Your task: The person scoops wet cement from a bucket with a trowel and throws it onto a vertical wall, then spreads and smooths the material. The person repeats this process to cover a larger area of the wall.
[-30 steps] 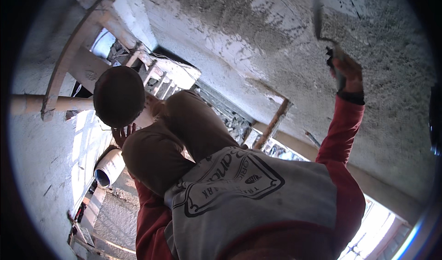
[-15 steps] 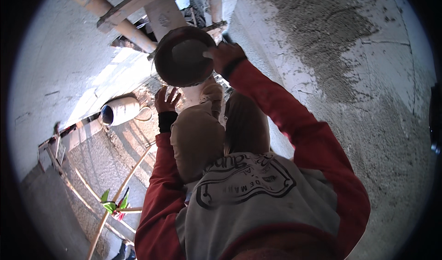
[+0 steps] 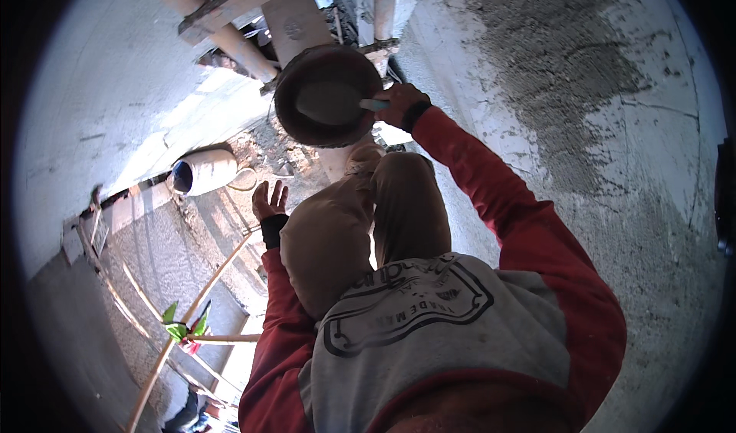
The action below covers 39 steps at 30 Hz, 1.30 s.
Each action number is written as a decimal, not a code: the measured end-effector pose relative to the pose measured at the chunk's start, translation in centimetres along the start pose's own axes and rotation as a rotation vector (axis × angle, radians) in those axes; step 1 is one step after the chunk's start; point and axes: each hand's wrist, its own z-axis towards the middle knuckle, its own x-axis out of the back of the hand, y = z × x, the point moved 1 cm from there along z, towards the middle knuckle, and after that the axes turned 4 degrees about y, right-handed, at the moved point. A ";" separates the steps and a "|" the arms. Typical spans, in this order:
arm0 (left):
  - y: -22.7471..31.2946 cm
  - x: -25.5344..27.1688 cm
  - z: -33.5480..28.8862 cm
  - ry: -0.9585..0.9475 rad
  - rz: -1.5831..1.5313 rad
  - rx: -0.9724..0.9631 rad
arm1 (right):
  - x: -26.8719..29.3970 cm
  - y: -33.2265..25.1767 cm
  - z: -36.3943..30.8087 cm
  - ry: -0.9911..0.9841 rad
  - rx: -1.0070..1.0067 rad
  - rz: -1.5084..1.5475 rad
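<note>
A dark round basin [image 3: 286, 115] holds wet grey mortar [image 3: 328, 103] and sits ahead of my knees, below a wooden plank. At its right rim my right hand [image 3: 404, 105] is closed round a tool with a pale blue handle [image 3: 374, 105]. The handle's end sticks out over the basin; the tool's working end is not clear to see. My left hand [image 3: 270, 200] is raised beside my left knee, fingers apart, holding nothing.
Along the right runs a wall [image 3: 552, 72] partly coated in rough grey mortar. Bamboo poles [image 3: 230, 42] and planks stand ahead. Below left lie a white drum [image 3: 211, 172] and crossed bamboo sticks [image 3: 222, 272] tied with green and red cloth [image 3: 184, 330].
The pale blue handle now shows in my right hand, over the basin's rim. My left hand has drawn away from the basin, lower and nearer to me. The view has shifted slightly.
</note>
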 end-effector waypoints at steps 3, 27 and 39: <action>0.0 -0.2 1.9 -0.118 -0.088 0.073 | -0.2 1.8 -2.7 0.253 0.101 -0.075; -2.8 -8.6 4.0 -0.453 0.106 0.308 | 16.4 3.1 -47.3 1.004 -0.901 0.689; -1.9 -10.7 4.6 -0.442 0.186 0.144 | 2.2 6.9 -33.8 0.710 -0.909 0.906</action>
